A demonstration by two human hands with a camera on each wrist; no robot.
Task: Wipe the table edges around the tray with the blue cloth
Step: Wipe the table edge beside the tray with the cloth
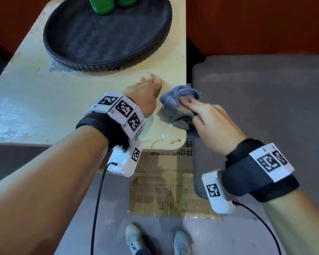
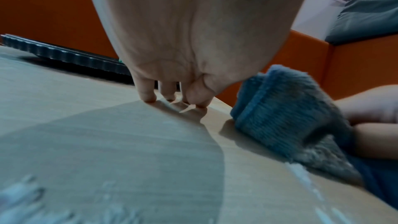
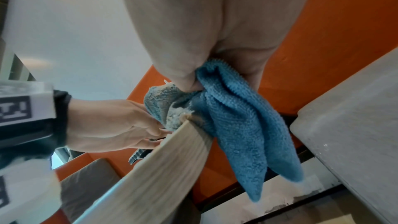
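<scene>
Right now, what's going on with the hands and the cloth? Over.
Right hand grips blue cloth at the table's right edge. Left hand fingertips on the tabletop. Tray just beyond, not blocking.

Bare forearms, each with a black fabric wrist strap (image 1: 98,124) carrying white blocks printed with black square marker codes (image 1: 124,109); white camera box (image 1: 216,192) at 6 o'clock under each wrist, black cable (image 1: 97,205) trailing; pale grey sneakers (image 1: 134,238).

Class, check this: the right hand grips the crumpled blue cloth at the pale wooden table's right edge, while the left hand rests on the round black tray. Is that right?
Not quite. The left hand rests its fingertips on the pale wooden table, short of the round black tray; the head view shows it. The right hand does grip the crumpled blue cloth at the table's right edge.
</scene>
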